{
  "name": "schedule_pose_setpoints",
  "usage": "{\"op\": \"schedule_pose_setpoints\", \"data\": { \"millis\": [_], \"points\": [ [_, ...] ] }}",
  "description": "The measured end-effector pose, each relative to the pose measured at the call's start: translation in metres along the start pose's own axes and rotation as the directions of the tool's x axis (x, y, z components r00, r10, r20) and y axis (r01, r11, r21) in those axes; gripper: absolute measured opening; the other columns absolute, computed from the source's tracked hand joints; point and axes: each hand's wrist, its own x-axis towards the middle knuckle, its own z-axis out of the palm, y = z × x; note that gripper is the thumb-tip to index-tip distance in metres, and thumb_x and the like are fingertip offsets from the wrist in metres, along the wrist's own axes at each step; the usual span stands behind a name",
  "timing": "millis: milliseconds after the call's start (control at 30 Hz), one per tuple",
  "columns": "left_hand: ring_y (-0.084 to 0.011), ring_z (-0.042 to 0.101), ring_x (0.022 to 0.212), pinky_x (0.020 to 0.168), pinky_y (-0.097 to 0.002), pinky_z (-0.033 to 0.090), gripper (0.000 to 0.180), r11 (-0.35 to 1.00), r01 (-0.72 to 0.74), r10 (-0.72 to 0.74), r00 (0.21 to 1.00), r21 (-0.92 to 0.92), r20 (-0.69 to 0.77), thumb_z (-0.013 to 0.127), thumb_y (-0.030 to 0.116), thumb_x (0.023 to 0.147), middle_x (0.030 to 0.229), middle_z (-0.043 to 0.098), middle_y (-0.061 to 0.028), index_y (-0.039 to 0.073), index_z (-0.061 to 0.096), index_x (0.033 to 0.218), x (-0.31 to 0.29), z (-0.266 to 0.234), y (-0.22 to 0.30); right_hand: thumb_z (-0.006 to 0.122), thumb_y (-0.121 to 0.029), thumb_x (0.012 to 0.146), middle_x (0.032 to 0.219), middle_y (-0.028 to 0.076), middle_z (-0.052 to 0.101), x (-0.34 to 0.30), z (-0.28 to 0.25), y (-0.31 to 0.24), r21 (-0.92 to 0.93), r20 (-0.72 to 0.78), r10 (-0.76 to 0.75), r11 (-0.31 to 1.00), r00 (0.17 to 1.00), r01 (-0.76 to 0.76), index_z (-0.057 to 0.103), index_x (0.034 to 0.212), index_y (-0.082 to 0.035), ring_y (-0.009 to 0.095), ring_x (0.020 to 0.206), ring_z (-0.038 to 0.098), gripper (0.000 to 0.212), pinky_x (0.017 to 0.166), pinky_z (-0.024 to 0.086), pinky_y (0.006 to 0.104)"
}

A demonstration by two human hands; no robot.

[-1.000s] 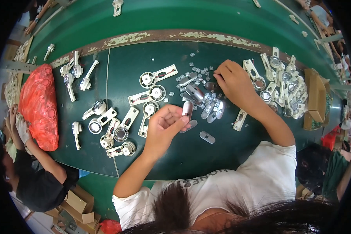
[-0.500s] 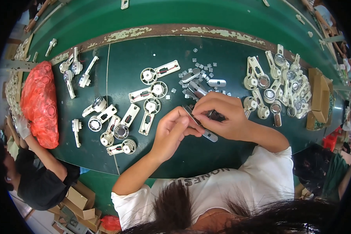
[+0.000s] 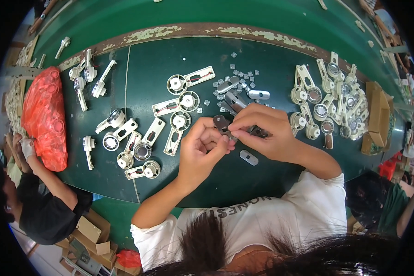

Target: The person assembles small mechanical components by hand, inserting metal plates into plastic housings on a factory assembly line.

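Observation:
My left hand (image 3: 201,146) has its fingers curled around a dark grey oval cover (image 3: 221,122) with small openings, its face tilted up. My right hand (image 3: 267,131) is closed in a pinch at the cover's lower end; whatever sits between its fingertips is too small to make out. On the table just below the hands lies another grey oval cover (image 3: 249,157). Beyond them are more silver-grey covers (image 3: 259,94), some overlapping, among several small clear square pieces (image 3: 249,74). A dark thing (image 3: 258,131) shows partly under my right hand.
Cream-coloured handheld fans (image 3: 179,120), some with open handles and red wires, lie left of my hands. More fans (image 3: 347,103) are heaped at right beside a cardboard box (image 3: 378,115). At far left stand a red plastic bag (image 3: 46,119) and a co-worker's gloved hand (image 3: 28,148).
The cover in my left hand has turned from nearly edge-on to showing its face. The loose cover below, earlier partly behind my fingers, now shows whole. The view has shifted slightly.

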Motion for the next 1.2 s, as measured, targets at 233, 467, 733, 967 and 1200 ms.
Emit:
{"op": "schedule_pose_setpoints", "data": {
  "millis": [233, 467, 733, 967, 1200],
  "points": [
    [-0.0083, 0.060, 0.072, 0.065, -0.0216, 0.051, 0.006, 0.887, -0.245, 0.296, 0.952, 0.391, -0.073, 0.058, -0.002, 0.085, 0.083, 0.061, -0.0050, -0.004, 0.059, 0.090, 0.006, -0.014, -0.009, 0.067, 0.003, 0.076, 0.082, 0.007, 0.063, 0.000, 0.002, 0.001, 0.018, 0.009, 0.045, 0.999, 0.999, -0.045, 0.066, 0.090, -0.001, 0.015, 0.068, 0.061, 0.015, 0.057, 0.048, 0.0237],
    [-0.0073, 0.061, 0.072, 0.055, -0.0203, 0.048, 0.007, 0.947, -0.077, 0.129, 0.980, 0.311, -0.150, 0.060, -0.002, 0.083, 0.081, 0.063, -0.0044, -0.004, 0.061, 0.090, 0.001, -0.004, 0.001, 0.068, 0.002, 0.075, 0.083, 0.008, 0.063, -0.005, 0.006, 0.007, 0.068, -0.029, 0.105, 0.992, 0.994, -0.102, 0.066, 0.091, 0.000, 0.014, 0.068, 0.061, 0.016, 0.058, 0.048, 0.0235],
    [-0.0048, 0.057, 0.073, 0.065, -0.0194, 0.047, 0.017, 0.994, -0.079, 0.075, 0.996, 0.074, 0.045, 0.064, 0.000, 0.084, 0.085, 0.061, -0.0033, -0.005, 0.059, 0.100, 0.002, -0.008, 0.003, 0.070, 0.005, 0.069, 0.082, 0.008, 0.062, -0.001, 0.006, 0.005, -0.200, -0.030, -0.157, 0.969, 0.987, 0.148, 0.066, 0.088, -0.001, 0.019, 0.070, 0.060, 0.021, 0.056, 0.048, 0.0274],
    [-0.0054, 0.055, 0.072, 0.062, -0.0198, 0.045, 0.011, 0.899, -0.130, 0.110, 0.991, 0.418, 0.072, 0.062, -0.001, 0.083, 0.083, 0.056, -0.0026, -0.005, 0.061, 0.094, 0.003, -0.012, 0.006, 0.068, 0.006, 0.068, 0.083, 0.009, 0.057, 0.006, -0.006, 0.001, -0.305, 0.097, -0.254, 0.913, 0.962, 0.272, 0.064, 0.087, -0.001, 0.021, 0.067, 0.055, 0.021, 0.054, 0.045, 0.0293],
    [-0.0095, 0.059, 0.078, 0.071, -0.0219, 0.050, 0.015, 0.998, -0.020, 0.027, 0.992, -0.059, 0.126, 0.062, -0.001, 0.084, 0.093, 0.053, -0.0048, -0.006, 0.060, 0.098, 0.004, -0.008, 0.003, 0.063, 0.004, 0.074, 0.084, 0.008, 0.051, 0.010, -0.007, -0.007, -0.148, 0.199, -0.145, 0.973, 0.969, 0.176, 0.063, 0.088, -0.003, 0.021, 0.071, 0.053, 0.016, 0.058, 0.044, 0.0291]
  ]
}}
